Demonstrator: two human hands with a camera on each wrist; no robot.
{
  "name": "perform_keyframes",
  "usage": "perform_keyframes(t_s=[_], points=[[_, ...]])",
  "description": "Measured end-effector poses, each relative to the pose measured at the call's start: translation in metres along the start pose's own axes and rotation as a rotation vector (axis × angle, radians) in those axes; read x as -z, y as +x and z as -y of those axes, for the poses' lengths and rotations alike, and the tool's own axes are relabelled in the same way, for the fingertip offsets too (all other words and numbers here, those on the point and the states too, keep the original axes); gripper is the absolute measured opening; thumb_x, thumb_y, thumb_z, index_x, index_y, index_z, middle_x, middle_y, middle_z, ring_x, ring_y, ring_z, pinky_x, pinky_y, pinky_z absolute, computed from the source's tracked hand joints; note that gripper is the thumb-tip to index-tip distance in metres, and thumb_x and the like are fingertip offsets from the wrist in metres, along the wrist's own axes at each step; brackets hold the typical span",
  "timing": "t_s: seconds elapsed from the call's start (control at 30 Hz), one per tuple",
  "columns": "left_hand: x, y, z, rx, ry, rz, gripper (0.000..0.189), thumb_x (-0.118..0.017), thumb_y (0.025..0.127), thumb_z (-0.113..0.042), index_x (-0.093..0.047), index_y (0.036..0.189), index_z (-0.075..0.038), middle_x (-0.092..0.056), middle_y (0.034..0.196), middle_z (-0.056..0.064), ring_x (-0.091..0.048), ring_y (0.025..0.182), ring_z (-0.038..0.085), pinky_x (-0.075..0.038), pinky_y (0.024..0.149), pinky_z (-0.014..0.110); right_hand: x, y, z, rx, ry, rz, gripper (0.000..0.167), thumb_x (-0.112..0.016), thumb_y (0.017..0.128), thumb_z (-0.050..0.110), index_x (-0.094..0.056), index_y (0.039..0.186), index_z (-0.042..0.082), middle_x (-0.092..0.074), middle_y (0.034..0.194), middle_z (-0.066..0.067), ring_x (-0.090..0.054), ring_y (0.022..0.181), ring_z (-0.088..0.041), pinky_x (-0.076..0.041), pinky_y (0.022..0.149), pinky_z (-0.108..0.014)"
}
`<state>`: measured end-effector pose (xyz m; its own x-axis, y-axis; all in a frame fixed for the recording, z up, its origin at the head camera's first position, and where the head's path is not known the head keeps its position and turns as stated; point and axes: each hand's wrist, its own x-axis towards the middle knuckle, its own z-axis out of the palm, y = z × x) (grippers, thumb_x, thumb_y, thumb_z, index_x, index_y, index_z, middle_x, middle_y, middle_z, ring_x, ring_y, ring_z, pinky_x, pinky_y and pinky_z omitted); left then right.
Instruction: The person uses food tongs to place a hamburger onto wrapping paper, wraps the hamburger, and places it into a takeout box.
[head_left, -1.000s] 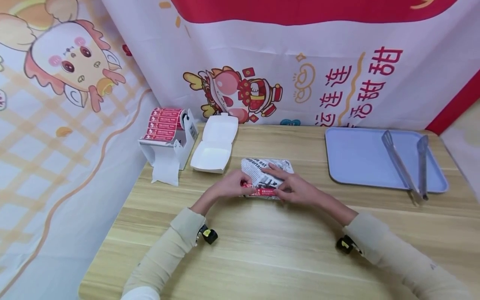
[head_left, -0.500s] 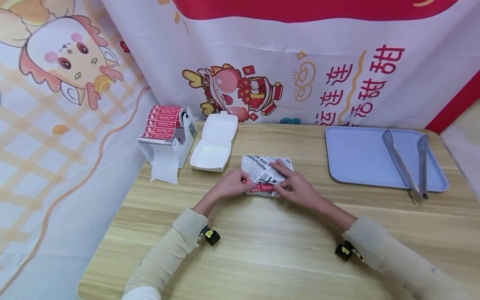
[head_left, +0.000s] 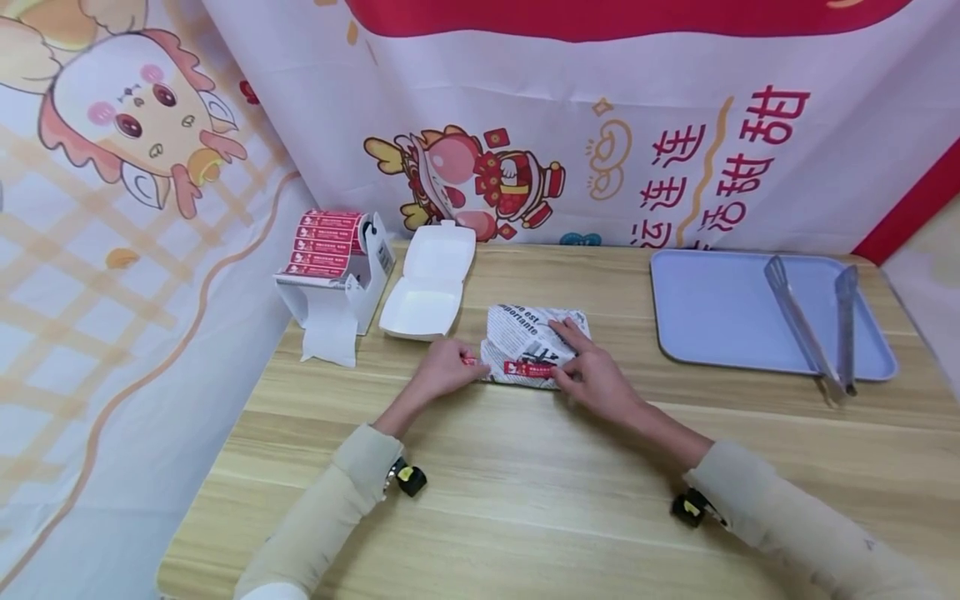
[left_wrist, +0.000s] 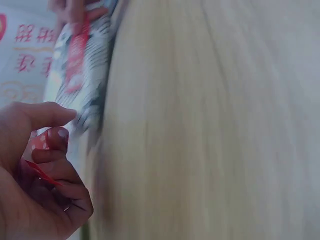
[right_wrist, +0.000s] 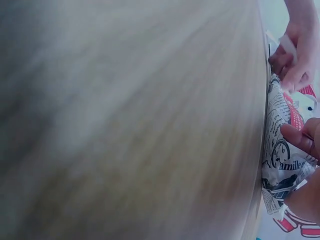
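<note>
A flat packet wrapped in newsprint-patterned paper (head_left: 513, 335) lies on the table, with a red label (head_left: 528, 369) along its near edge. My right hand (head_left: 600, 379) rests on the packet's right part, the thumb at the label's right end and the other fingers reaching across the paper. Beside the packet's left end is my left hand (head_left: 442, 369), fingers curled. Between them it holds a small red piece of sticker (left_wrist: 40, 141), partly hidden by the fingers in the left wrist view. The label stays on the paper, apart from that piece.
Behind on the left stands a dispenser with a roll of red labels (head_left: 322, 243), its white backing strip hanging down. An opened white takeout box (head_left: 423, 304) is next to it. At the right, metal tongs (head_left: 806, 325) lie on a blue tray (head_left: 720, 333).
My left hand has moved left, off the label, with a red sticker piece in its fingers. The label's left end is now uncovered. My right hand stays on the packet, which has shifted slightly away.
</note>
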<state>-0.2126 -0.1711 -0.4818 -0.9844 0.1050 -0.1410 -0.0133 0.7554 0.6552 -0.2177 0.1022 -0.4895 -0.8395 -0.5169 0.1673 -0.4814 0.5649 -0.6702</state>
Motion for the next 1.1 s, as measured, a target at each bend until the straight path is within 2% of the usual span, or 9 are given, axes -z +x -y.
perform_keyframes(t_s=[0.07,0.13,0.23,0.37,0.47,0.67,0.87,1.0,1.1], points=[[0.009,-0.008,0.000,0.007,0.017,-0.029,0.044,-0.074,0.085,-0.033,-0.045,0.055,-0.019,-0.040,0.051,-0.008,-0.038,0.048,0.009,-0.030,0.046,0.022,0.000,0.000,0.000,0.002,-0.008,0.002,0.018,-0.068,0.092,0.013,-0.079,0.088,-0.001,-0.033,0.162,-0.008,-0.016,0.155,-0.032,-0.024,0.122,-0.050],[0.017,-0.016,-0.009,0.000,0.052,-0.065,0.043,-0.074,0.086,-0.035,-0.047,0.058,-0.018,-0.044,0.054,-0.006,-0.041,0.050,0.011,-0.033,0.047,0.024,0.000,0.000,0.000,-0.004,-0.016,0.004,0.019,-0.067,0.092,0.013,-0.079,0.088,-0.001,-0.033,0.162,-0.007,-0.017,0.155,-0.031,-0.024,0.122,-0.049],[0.019,-0.018,-0.036,-0.091,0.162,-0.101,0.042,-0.075,0.086,-0.042,-0.051,0.063,-0.016,-0.048,0.057,-0.002,-0.044,0.053,0.014,-0.035,0.049,0.026,0.002,0.001,0.000,-0.001,-0.029,-0.001,0.019,-0.067,0.092,0.014,-0.079,0.089,-0.001,-0.033,0.162,-0.008,-0.018,0.154,-0.031,-0.024,0.122,-0.049],[0.005,-0.002,-0.072,-0.296,0.408,-0.071,0.042,-0.075,0.083,-0.053,-0.060,0.080,-0.014,-0.056,0.070,-0.002,-0.048,0.061,0.013,-0.040,0.054,0.026,0.002,0.000,-0.001,0.031,-0.042,-0.013,0.018,-0.069,0.092,0.013,-0.079,0.087,-0.001,-0.035,0.161,-0.009,-0.022,0.153,-0.033,-0.027,0.121,-0.048],[-0.007,0.012,-0.085,-0.358,0.554,-0.014,0.046,-0.075,0.081,-0.058,-0.064,0.092,-0.015,-0.059,0.078,-0.004,-0.051,0.067,0.012,-0.043,0.057,0.025,0.001,-0.001,-0.002,0.059,-0.040,-0.005,0.019,-0.069,0.092,0.014,-0.079,0.085,-0.001,-0.035,0.161,-0.011,-0.024,0.152,-0.034,-0.030,0.119,-0.049],[-0.015,0.031,-0.090,-0.338,0.620,0.039,0.043,-0.081,0.077,-0.054,-0.059,0.082,-0.016,-0.057,0.073,-0.005,-0.051,0.065,0.011,-0.041,0.053,0.024,0.002,-0.002,-0.004,0.081,-0.065,0.011,0.018,-0.069,0.093,0.014,-0.079,0.088,0.000,-0.032,0.162,-0.010,-0.023,0.152,-0.034,-0.031,0.119,-0.050],[-0.015,0.034,-0.088,-0.319,0.598,0.088,0.044,-0.081,0.077,-0.054,-0.057,0.085,-0.018,-0.055,0.071,-0.005,-0.049,0.063,0.011,-0.040,0.052,0.024,0.004,-0.008,-0.003,0.085,-0.091,-0.004,0.019,-0.067,0.093,0.014,-0.078,0.093,-0.002,-0.034,0.161,-0.015,-0.024,0.152,-0.036,-0.030,0.119,-0.051],[-0.018,0.033,-0.085,-0.307,0.593,0.094,0.044,-0.080,0.077,-0.055,-0.056,0.085,-0.019,-0.056,0.072,-0.005,-0.050,0.063,0.011,-0.040,0.051,0.023,0.003,-0.014,-0.004,0.067,-0.125,-0.090,0.017,-0.067,0.091,0.012,-0.079,0.085,0.000,-0.046,0.151,-0.020,-0.037,0.143,-0.039,-0.033,0.118,-0.052],[-0.019,0.033,-0.083,-0.309,0.593,0.082,0.045,-0.080,0.077,-0.054,-0.056,0.086,-0.019,-0.056,0.072,-0.004,-0.050,0.063,0.011,-0.040,0.051,0.023,0.003,-0.018,-0.004,0.049,-0.162,-0.179,0.019,-0.070,0.087,0.013,-0.076,0.070,0.007,-0.059,0.132,-0.020,-0.046,0.124,-0.038,-0.038,0.106,-0.052]])
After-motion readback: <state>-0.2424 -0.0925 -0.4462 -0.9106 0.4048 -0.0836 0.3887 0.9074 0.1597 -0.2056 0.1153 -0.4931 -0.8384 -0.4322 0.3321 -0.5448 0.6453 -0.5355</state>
